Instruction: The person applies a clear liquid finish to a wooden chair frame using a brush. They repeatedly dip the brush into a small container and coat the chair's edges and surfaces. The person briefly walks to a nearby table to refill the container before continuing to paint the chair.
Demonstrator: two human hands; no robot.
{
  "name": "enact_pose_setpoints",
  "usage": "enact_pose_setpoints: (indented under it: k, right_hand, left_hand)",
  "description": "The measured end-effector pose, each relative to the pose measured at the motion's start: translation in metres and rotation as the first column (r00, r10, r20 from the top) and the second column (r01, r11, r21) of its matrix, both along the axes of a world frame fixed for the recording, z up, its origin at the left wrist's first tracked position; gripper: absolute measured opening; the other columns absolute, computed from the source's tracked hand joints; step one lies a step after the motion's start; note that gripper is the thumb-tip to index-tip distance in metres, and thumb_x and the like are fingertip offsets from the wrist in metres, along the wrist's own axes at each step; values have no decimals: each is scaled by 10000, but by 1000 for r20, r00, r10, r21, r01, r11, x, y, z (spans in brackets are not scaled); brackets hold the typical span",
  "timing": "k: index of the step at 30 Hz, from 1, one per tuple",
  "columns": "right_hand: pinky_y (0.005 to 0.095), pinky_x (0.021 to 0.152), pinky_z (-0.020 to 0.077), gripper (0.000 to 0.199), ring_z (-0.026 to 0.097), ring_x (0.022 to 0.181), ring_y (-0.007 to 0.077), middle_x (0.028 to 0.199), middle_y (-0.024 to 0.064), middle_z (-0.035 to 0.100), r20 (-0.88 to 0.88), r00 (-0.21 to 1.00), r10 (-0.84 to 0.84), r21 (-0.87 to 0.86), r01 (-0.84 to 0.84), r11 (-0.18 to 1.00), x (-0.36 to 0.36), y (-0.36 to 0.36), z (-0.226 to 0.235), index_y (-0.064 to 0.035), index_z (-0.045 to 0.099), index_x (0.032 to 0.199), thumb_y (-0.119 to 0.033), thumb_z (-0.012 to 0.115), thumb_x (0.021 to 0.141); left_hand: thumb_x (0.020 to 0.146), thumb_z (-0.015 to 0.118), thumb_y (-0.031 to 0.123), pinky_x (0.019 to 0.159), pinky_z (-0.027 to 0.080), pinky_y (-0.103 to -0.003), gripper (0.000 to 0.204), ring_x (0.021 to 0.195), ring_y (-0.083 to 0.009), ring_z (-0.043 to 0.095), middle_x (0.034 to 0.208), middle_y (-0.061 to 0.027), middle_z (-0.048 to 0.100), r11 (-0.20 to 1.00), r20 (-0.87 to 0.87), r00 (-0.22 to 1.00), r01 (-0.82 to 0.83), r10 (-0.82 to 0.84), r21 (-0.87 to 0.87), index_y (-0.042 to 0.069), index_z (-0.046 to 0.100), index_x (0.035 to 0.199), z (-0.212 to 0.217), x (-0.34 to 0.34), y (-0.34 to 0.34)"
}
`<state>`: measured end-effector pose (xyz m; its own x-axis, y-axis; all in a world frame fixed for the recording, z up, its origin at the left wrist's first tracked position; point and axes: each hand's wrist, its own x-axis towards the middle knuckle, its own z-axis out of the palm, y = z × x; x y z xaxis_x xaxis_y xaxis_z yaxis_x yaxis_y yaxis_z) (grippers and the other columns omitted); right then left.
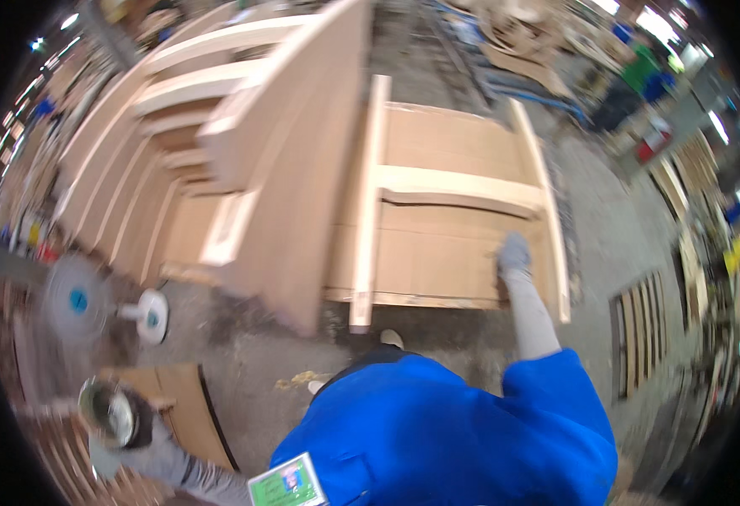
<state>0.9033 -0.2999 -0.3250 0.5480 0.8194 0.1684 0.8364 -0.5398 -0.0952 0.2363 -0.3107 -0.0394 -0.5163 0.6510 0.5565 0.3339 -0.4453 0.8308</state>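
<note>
My left hand [144,426], in a grey glove, is out at the lower left and closed on a round open-topped container [104,415] with a pale inside. My right hand [514,254], also gloved in grey, reaches forward over a light wooden frame [463,187], between its curved crosspiece and the near edge of the cardboard [437,257] beneath. Blur hides how its fingers lie. Left of that frame rises a large wooden panel [302,185], smeared by motion.
More curved wooden frames [218,38] stand in rows at the upper left. A fan [79,299] stands at the left, near a flat cardboard piece [176,405]. A slatted wooden piece [642,333] lies on the floor at right. A person in green [637,72] is at the far right.
</note>
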Motion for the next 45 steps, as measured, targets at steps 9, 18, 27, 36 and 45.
enact_pose_setpoints:
  k: [9,18,27,36,45]
  right_hand:
    - [310,647,481,234,593,723,198,883,106,626,-571,773,275,684,264,680,-110,21,152,24,585,1067,-115,571,878]
    - [356,791,501,284,598,901,247,1098,176,583,-48,270,962,991,-106,79,-437,15,304,26,550,1135,20,537,851]
    - [371,752,497,356,626,898,304,997,167,631,-143,484,863,626,-632,458,-597,175,119,-66,543,1148,-40,576,794]
    - [436,588,451,345,617,726,343,790,173,626,-155,760,631,235,-592,771,-544,304,53,-113,498,1216,-195,525,882]
    - [337,734,513,338,602,848,221,1014,188,615,21,717,697,951,-230,208,-608,298,199,95,533,1154,-162,482,941]
  left_hand:
    - [896,525,306,963,416,-458,450,1173,-315,457,1240,-147,498,983,230,956,-184,181,-9,71,436,1268,-11,-70,5]
    - [909,461,427,899,436,-478,495,1094,-346,486,1227,-157,498,953,863,410,54,-294,299,79,448,1261,-2,-171,-33]
    - [874,331,606,513,450,-348,666,776,-318,557,1159,-220,527,941,839,429,100,-335,325,80,421,1273,0,-236,-89]
    - [873,277,614,491,428,-281,635,672,-230,518,1093,-219,538,986,851,521,-92,-68,136,116,438,1232,-23,-304,-51]
    - [699,783,104,774,492,-313,575,872,-222,596,1058,-156,556,650,-562,545,-760,622,-17,-31,441,1141,7,-390,92]
